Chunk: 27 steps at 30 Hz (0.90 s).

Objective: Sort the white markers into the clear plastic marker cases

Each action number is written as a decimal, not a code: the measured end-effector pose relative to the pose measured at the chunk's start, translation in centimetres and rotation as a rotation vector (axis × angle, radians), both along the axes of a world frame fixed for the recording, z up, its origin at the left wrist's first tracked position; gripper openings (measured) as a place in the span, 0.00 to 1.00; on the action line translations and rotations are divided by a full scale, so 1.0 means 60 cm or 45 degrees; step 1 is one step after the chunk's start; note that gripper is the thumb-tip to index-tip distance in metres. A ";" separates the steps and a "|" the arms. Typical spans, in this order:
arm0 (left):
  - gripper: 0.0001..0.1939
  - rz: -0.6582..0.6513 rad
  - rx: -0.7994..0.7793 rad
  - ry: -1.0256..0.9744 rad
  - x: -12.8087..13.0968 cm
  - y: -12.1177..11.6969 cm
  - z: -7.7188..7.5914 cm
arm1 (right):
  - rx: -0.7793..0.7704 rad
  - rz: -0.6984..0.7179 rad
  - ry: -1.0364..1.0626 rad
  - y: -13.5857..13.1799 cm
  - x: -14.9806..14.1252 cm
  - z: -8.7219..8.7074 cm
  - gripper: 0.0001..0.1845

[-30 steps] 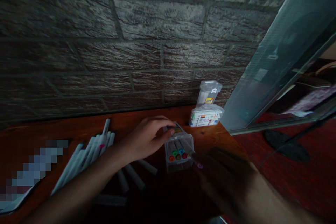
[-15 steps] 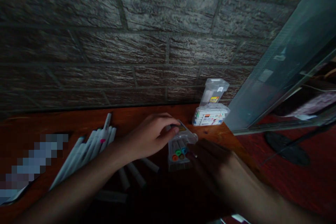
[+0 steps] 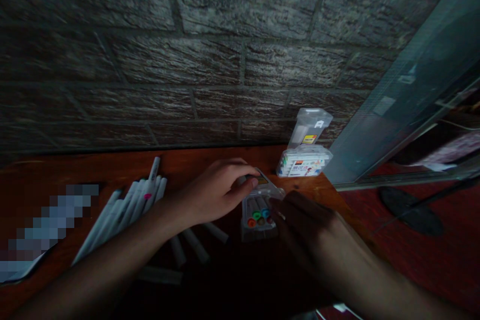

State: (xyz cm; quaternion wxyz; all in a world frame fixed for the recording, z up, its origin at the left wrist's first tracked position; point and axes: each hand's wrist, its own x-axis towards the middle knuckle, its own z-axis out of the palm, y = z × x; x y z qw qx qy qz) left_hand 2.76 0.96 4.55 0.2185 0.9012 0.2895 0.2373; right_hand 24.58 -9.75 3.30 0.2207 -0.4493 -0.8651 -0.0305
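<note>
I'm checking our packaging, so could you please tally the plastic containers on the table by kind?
Open case with markers inside, by the hands: 1
Closed case with a printed label: 1
Tall clear container with a yellow label, behind the closed case: 1
Total: 3

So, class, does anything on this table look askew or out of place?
Mildly: some loose markers lie at differing angles on the table, apart from the tidier bunch, where one pink-ended marker sits on top, jutting past the others. Nothing looks clearly spilled or broken, though the light is dim.
</note>
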 end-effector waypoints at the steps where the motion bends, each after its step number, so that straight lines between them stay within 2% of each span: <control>1: 0.14 0.001 0.001 0.000 0.000 0.000 0.000 | 0.004 0.004 0.009 -0.001 0.002 0.001 0.17; 10: 0.14 0.006 0.008 -0.005 -0.002 0.001 -0.004 | 0.014 -0.049 0.061 -0.007 0.010 0.006 0.13; 14: 0.13 0.007 0.017 -0.008 -0.004 0.003 -0.004 | 0.102 -0.018 0.157 -0.011 0.013 0.016 0.14; 17: 0.13 0.029 0.028 -0.015 -0.007 0.007 -0.001 | 0.127 0.000 0.352 0.001 0.021 0.030 0.10; 20: 0.13 0.069 0.024 -0.035 -0.014 0.014 0.005 | 0.077 -0.081 0.662 0.042 0.027 0.045 0.09; 22: 0.13 0.149 0.045 -0.066 -0.024 0.017 0.008 | -0.012 -0.091 0.904 0.084 0.026 0.049 0.14; 25: 0.12 0.279 0.056 -0.106 -0.046 0.013 -0.001 | -0.195 -0.057 1.232 0.146 0.017 0.038 0.17; 27: 0.11 0.315 0.018 -0.113 -0.067 0.006 -0.016 | -0.233 -0.074 1.377 0.174 0.012 0.020 0.19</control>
